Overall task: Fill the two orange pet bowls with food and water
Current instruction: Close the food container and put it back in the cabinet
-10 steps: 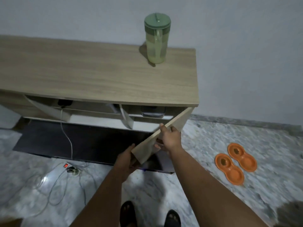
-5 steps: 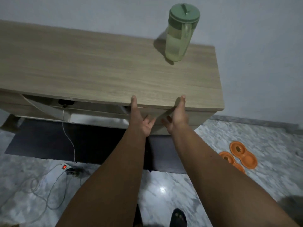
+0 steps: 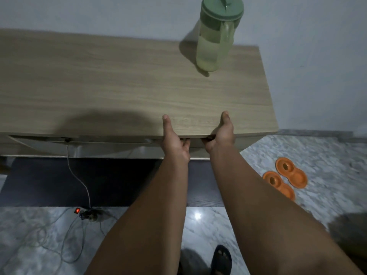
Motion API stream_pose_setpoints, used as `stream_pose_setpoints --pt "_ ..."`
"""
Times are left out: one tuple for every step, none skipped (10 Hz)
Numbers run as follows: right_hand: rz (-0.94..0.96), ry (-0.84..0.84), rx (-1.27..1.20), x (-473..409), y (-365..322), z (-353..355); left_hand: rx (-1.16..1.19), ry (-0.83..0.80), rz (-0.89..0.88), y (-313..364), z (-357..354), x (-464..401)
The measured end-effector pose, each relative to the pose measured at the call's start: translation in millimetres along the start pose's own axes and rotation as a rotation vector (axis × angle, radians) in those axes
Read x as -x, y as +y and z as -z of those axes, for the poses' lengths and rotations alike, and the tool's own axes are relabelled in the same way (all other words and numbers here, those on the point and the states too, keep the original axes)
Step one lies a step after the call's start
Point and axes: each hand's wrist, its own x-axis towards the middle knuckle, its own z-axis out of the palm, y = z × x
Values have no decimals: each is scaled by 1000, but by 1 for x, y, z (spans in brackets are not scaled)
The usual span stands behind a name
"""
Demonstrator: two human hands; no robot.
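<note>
A person's left hand point(image 3: 174, 141) and right hand point(image 3: 221, 135) both reach to the front edge of a pale wooden cabinet point(image 3: 119, 86), thumbs laid on its top and fingers curled underneath out of sight, so what they grasp cannot be told. A green-lidded pitcher point(image 3: 215, 36) stands upright at the cabinet's back right corner, with no readable label or writing on it. Two orange pet bowls point(image 3: 285, 178), each a double dish, lie touching side by side on the marble floor point(image 3: 317, 155) to the cabinet's right, holding only small dark bits.

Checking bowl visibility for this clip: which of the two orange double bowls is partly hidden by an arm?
The nearer orange bowl, closer to the cabinet: the right forearm covers its lower-left edge. The farther orange bowl, toward the wall, shows whole.
</note>
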Motion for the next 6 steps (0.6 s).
stream_pose_setpoints --pt "7 29 -4 0 2 -1 -9 89 -37 -9 -6 0" --pt "12 43 2 1 3 -1 20 180 -34 -12 -12 2" --pt "8 43 9 3 3 1 3 168 -16 -11 -12 6" --pt "-7 24 16 6 -2 2 -18 115 -3 -4 -9 10" --pt "-60 -41 150 17 -13 8 -130 44 54 7 -2 21" --pt "-128 -113 484 43 -30 18 -382 -7 101 28 14 39"
